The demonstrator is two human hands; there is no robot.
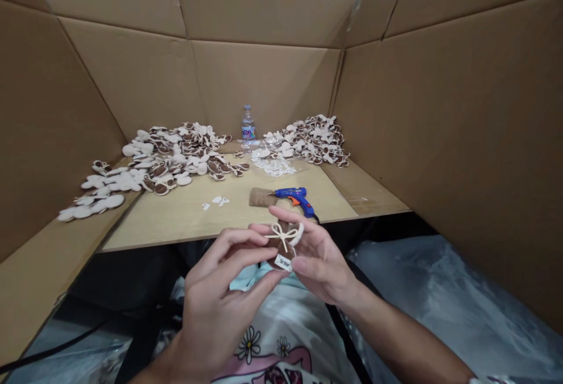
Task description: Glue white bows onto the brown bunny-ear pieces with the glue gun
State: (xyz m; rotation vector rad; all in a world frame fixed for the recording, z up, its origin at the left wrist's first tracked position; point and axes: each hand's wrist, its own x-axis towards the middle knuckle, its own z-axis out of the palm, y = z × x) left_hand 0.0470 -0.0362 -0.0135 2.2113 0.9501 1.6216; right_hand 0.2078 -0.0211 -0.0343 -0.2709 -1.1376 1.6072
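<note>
Between both hands, above my lap, is a small brown felt ornament point(273, 250) with a white edge and a cream string bow. A white label point(282, 262) with dark lettering sits on its lower part. My left hand point(224, 272) pinches the ornament from the left, thumb below and fingers along its side. From the right, my right hand point(323, 261) grips it, with the thumb by the label and the fingers behind. Just beyond the hands, a blue glue gun point(299, 197) lies on the table, its nozzle over a brown block-like piece point(263, 197).
Piles of similar brown and white ornaments lie at the left point(176, 158) and back right point(314, 138). White labels point(275, 165) are heaped mid-table; several loose labels point(220, 200) lie nearer. A water bottle point(248, 125) stands at the back. Cardboard walls point(264, 79) surround the wooden table point(167, 220).
</note>
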